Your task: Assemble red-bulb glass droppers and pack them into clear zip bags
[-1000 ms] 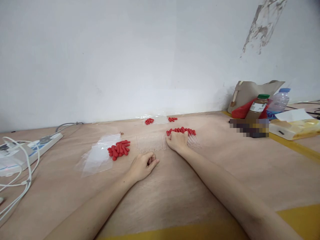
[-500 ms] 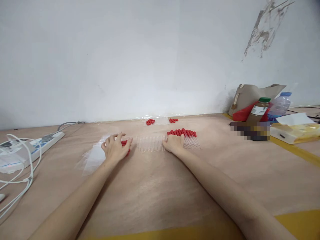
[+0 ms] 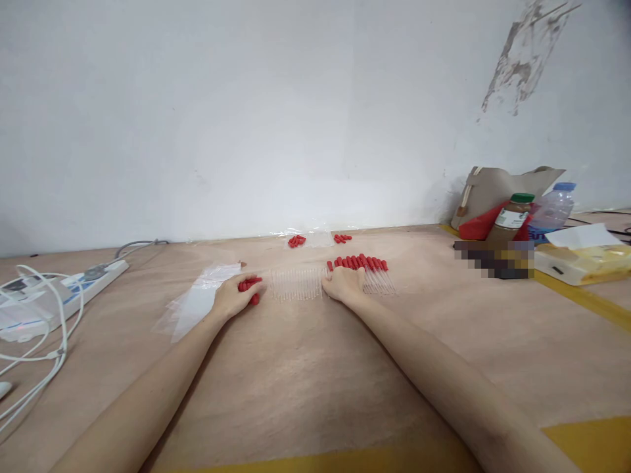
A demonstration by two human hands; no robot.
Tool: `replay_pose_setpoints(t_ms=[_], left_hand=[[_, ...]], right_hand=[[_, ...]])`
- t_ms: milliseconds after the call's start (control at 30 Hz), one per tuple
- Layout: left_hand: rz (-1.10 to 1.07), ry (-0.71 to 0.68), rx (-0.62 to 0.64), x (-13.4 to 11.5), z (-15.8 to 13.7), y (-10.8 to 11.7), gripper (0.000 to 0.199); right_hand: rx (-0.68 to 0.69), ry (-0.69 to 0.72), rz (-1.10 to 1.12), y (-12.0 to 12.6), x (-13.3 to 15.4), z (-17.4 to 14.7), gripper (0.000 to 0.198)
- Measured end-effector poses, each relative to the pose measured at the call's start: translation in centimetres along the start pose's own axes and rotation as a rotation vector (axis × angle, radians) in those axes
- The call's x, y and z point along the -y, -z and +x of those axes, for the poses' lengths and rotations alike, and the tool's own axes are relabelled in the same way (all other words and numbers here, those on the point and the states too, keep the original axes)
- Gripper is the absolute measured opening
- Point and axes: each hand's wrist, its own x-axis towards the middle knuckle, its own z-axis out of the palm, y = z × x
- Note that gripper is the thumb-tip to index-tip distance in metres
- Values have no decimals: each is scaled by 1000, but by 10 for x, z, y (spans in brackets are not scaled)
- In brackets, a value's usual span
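Observation:
My left hand (image 3: 231, 297) curls around a small cluster of red rubber bulbs (image 3: 250, 286), with thumb and fingers on either side of it. My right hand (image 3: 344, 284) is closed at the right end of a row of clear thin tubes (image 3: 296, 284) lying side by side. A red-tipped dropper appears pinched there, partly hidden by the fingers. Just beyond and to the right of this hand lies a slanted row of droppers with red bulbs (image 3: 371, 263) on their clear tubes.
Clear plastic bags (image 3: 197, 299) lie left of my left hand. Two small groups of red bulbs (image 3: 296, 242) sit near the wall. A power strip (image 3: 103, 281) with white cables is at left; a green-capped bottle (image 3: 511, 217), a bag (image 3: 486, 190) and a tissue pack (image 3: 582, 259) stand at right.
My left hand has lowered and its spread fingers have closed in around the red bulbs, uncovering more of the plastic bags. My right hand has barely moved.

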Motion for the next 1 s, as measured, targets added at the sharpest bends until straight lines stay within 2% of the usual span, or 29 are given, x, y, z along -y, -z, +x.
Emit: replay_pose_setpoints(t_ms=[200,567,700,900,933,1000], left_hand=[[-66,18,67,-13,4,-15,35],[-233,59,116,-37,3,-40,38],[-251,37,139,-39,2,-35,42],[-162,-72,34,-40,8,-14,33],[-146,-115,35,-42,8,-9,30],[-91,-270,123,-46,7,-1,23]], right_hand=[[0,-21,-8,2,-5,1,31],[-3,-49,-19,1,-9,2,31],[-13,-57,9,3,-9,1,33],[-82,-31,39,17,-17,-5,35],[-102,-16,36,20,-20,-8,34],[-148,42,38,24,-30,-17,31]])
